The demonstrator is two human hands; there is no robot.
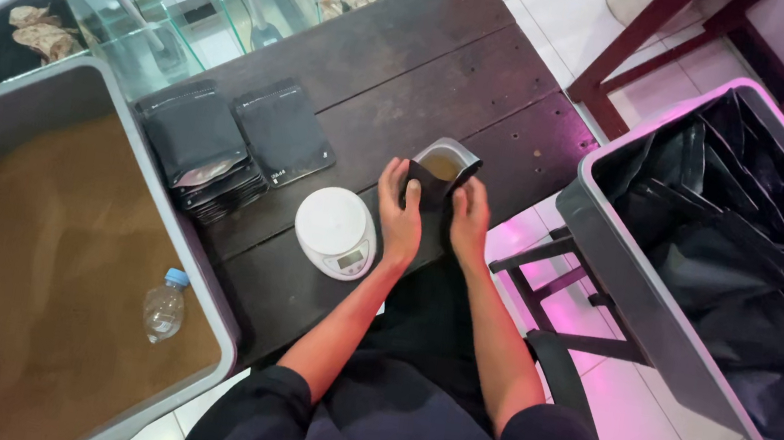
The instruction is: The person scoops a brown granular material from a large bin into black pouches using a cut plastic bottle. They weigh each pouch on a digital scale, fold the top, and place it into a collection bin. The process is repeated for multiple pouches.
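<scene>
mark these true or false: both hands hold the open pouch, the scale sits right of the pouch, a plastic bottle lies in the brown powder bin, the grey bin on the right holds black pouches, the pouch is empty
1. Both the left hand and the right hand hold the open black pouch: true.
2. The white scale sits right of the pouch: false, it is to its left, beside the left hand.
3. A plastic bottle lies in the brown powder bin: true.
4. The grey bin on the right holds black pouches: true.
5. The pouch is empty: false, brown powder shows inside its open mouth.
</scene>
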